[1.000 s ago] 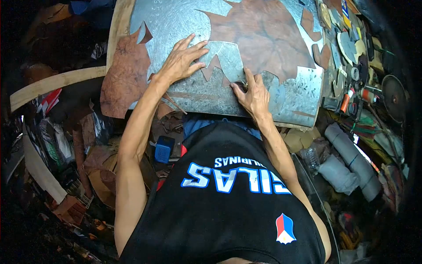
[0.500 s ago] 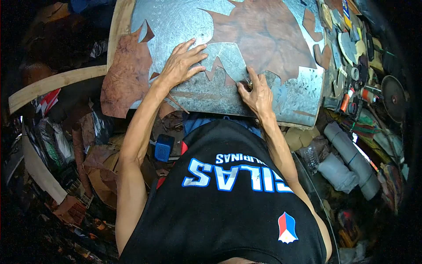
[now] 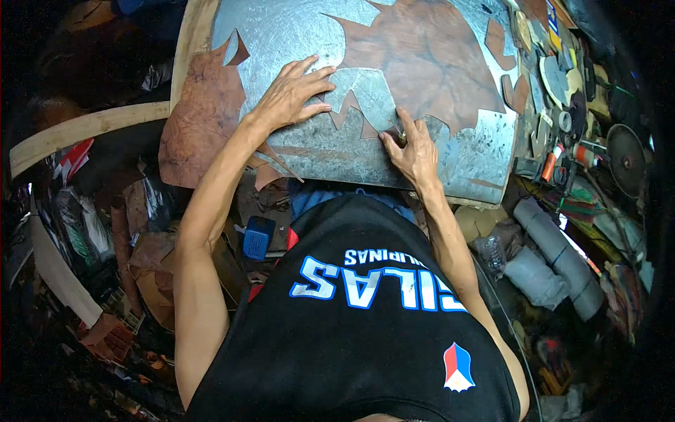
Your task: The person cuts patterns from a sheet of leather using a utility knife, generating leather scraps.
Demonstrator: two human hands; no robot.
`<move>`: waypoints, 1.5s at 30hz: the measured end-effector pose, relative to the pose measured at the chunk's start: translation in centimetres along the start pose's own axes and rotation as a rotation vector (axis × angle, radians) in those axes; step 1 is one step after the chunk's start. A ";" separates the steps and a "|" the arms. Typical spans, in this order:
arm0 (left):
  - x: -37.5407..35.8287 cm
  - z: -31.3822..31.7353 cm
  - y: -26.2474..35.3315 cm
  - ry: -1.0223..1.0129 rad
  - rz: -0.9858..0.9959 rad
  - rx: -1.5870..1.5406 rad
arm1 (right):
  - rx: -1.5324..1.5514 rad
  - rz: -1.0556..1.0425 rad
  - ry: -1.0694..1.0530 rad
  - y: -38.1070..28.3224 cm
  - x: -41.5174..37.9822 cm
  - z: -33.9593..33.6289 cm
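Note:
A large brown leather piece (image 3: 429,60) with jagged cut edges lies on the grey metal-topped table (image 3: 281,32). Along its lower left edge is a flat grey shape (image 3: 376,95) with a pale rim, and small pointed leather scraps (image 3: 344,112) lie beside it. My left hand (image 3: 292,95) rests palm down with fingers spread, fingertips at the left end of the grey shape. At its lower right corner, my right hand (image 3: 413,148) is closed, thumb and index finger around a small brassy-looking item that I cannot make out.
Another brown leather piece (image 3: 200,116) hangs over the table's left edge. Narrow leather offcuts (image 3: 271,172) lie near the front edge. Flat patterns (image 3: 555,77), a roll of tape (image 3: 564,121) and an orange tube (image 3: 552,163) crowd the right side. A blue box-like object (image 3: 259,238) is below.
The view has shifted slightly. Both hands stay in nearly the same places, the left still spread and the right still closed at the grey shape's corner.

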State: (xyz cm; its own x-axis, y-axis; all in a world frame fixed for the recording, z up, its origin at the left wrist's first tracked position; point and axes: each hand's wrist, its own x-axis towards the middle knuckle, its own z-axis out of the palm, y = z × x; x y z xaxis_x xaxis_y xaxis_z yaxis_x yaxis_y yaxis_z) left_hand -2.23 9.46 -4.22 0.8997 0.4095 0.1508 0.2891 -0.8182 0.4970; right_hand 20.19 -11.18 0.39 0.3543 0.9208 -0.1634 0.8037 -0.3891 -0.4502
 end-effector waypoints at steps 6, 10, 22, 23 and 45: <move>-0.2 0.4 -0.3 0.033 0.020 -0.008 | -0.024 0.035 -0.012 -0.4 0.1 0.0; -0.3 0.7 -0.4 0.039 0.032 -0.005 | -0.023 0.036 -0.001 -0.3 0.0 0.1; -0.2 0.5 -0.3 0.053 0.024 -0.044 | -0.025 0.073 -0.008 -0.7 0.1 0.0; -0.2 0.5 -0.4 0.051 0.022 -0.045 | -0.025 0.078 -0.008 -0.6 0.2 0.0; 0.3 -0.1 0.1 -0.049 -0.008 -0.043 | 0.092 0.010 -0.051 0.5 0.8 -0.2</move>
State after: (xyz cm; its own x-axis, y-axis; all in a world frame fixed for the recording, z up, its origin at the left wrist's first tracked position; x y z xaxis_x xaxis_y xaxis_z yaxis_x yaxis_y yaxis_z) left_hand -1.96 9.49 -4.05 0.9128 0.3948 0.1048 0.2831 -0.7964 0.5343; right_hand 20.97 -10.69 0.21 0.3353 0.9181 -0.2116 0.7524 -0.3961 -0.5264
